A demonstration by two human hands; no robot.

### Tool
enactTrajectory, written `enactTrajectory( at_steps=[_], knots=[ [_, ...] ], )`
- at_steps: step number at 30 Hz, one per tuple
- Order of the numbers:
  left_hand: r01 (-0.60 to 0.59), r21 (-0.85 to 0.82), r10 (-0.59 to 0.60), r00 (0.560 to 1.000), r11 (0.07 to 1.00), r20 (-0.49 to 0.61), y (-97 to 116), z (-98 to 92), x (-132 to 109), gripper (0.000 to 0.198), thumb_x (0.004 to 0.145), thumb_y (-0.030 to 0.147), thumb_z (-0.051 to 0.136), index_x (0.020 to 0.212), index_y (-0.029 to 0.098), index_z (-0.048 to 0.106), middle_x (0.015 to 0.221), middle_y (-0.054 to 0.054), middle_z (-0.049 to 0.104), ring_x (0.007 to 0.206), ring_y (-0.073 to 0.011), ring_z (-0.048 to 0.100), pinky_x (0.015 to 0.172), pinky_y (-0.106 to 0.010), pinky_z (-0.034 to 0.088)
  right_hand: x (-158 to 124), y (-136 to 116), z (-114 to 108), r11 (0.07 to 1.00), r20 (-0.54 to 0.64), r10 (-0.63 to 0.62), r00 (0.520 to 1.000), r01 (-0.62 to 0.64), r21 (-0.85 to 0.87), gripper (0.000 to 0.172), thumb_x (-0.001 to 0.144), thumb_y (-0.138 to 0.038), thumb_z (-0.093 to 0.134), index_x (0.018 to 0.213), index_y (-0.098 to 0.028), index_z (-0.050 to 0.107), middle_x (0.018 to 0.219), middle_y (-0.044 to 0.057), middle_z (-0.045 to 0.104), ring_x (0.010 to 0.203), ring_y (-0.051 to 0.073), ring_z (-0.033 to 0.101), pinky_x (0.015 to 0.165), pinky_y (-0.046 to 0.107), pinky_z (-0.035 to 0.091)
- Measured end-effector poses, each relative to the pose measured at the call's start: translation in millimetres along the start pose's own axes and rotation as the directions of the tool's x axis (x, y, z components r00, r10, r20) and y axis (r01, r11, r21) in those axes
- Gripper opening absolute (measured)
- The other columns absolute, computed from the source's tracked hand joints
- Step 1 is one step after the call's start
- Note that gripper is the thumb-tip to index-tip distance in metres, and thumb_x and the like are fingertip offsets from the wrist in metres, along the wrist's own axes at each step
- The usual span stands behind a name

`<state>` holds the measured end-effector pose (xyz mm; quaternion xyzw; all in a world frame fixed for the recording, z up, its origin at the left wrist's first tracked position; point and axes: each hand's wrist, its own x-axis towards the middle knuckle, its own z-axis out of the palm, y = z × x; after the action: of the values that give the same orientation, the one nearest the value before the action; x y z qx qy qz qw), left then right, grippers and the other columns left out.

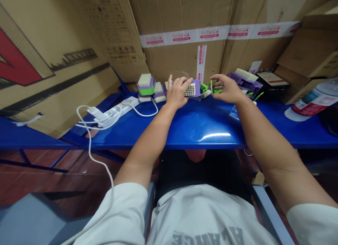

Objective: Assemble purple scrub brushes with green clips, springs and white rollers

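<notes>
The left hand (177,93) lies over a purple brush (194,89) at the far edge of the bench (200,121), about twelve o'clock from the person. Its grip is spread, with the fingers flat across the white bristles and the thumb lifted clear. Just beside it at one o'clock, the right hand (226,90) curls over a cluster of green pieces (204,87). Its fingers are bent inward, but from this distance I cannot tell whether they actually pinch a piece.

To handle this well, I would steady the brush by its purple body rather than by pressing on the bristles. The green pieces look thin and probably flex, so they should be taken one at a time. With both arms at full reach, drawing the parts closer would likely give better control.

The bench is a glossy blue metal top and looks slippery. At eleven o'clock stand a green-and-purple brush (145,85) and a smaller one touching it. At ten o'clock a white power strip (120,108) trails a cable (91,149) off the front edge. A larger purple brush (245,79) rests at one o'clock and a bottle (311,103) lies on its side at three. Taped cardboard boxes (185,19) wall in the back and both sides, and a reddish floor (31,181) shows below.
</notes>
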<state>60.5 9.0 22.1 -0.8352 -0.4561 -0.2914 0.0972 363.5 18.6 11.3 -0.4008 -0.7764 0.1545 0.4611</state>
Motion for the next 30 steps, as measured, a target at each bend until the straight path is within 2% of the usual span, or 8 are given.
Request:
enactTrajectory(
  at_steps=[11, 18, 24, 30],
  knots=[
    [-0.019, 0.01, 0.019, 1.0, 1.0, -0.001, 1.2, 0.2, -0.8, 0.09, 0.09, 0.016, 0.086, 0.173, 0.037, 0.06, 0.169, -0.01, 0.07, 0.16, -0.0407, 0.063, 0.154, -0.073, 0.019, 0.6, 2.6, -0.3, 1.0, 0.013, -0.002, 1.0, 0.002, 0.009, 0.078, 0.063, -0.033, 0.095, 0.138, -0.033, 0.076, 0.134, 0.007, 0.083, 0.114, 0.036, 0.084, 0.101, 0.056, 0.074],
    [-0.015, 0.034, 0.015, 1.0, 0.999, 0.016, 1.6, 0.6, -0.1, 0.088, 0.092, 0.015, 0.084, 0.174, 0.035, 0.06, 0.17, -0.012, 0.069, 0.16, -0.0401, 0.063, 0.154, -0.072, 0.019, 0.3, 1.3, 0.9, 1.0, 0.018, -0.016, 1.0, 0.016, 0.024, 0.077, 0.063, -0.031, 0.09, 0.139, -0.031, 0.076, 0.135, 0.008, 0.083, 0.115, 0.037, 0.084, 0.103, 0.058, 0.073],
    [-0.021, 0.037, 0.02, 1.0, 0.999, 0.015, 0.7, 2.6, 0.2, 0.088, 0.091, 0.017, 0.085, 0.174, 0.035, 0.06, 0.169, -0.011, 0.069, 0.16, -0.0398, 0.063, 0.154, -0.072, 0.02, 0.0, 1.0, 3.1, 1.0, 0.007, -0.005, 1.0, 0.005, 0.007, 0.081, 0.062, -0.033, 0.096, 0.141, -0.031, 0.076, 0.133, 0.008, 0.083, 0.115, 0.036, 0.083, 0.102, 0.055, 0.074],
    [-0.026, 0.032, 0.026, 1.0, 0.999, 0.008, 1.1, 3.3, 0.2, 0.089, 0.089, 0.016, 0.084, 0.173, 0.034, 0.061, 0.169, -0.012, 0.07, 0.158, -0.0399, 0.064, 0.154, -0.073, 0.018, 0.4, -3.1, 0.7, 1.0, 0.034, -0.01, 0.999, 0.01, 0.003, 0.075, 0.063, -0.032, 0.092, 0.137, -0.031, 0.077, 0.135, 0.008, 0.082, 0.115, 0.036, 0.083, 0.102, 0.056, 0.074]
  ],
)
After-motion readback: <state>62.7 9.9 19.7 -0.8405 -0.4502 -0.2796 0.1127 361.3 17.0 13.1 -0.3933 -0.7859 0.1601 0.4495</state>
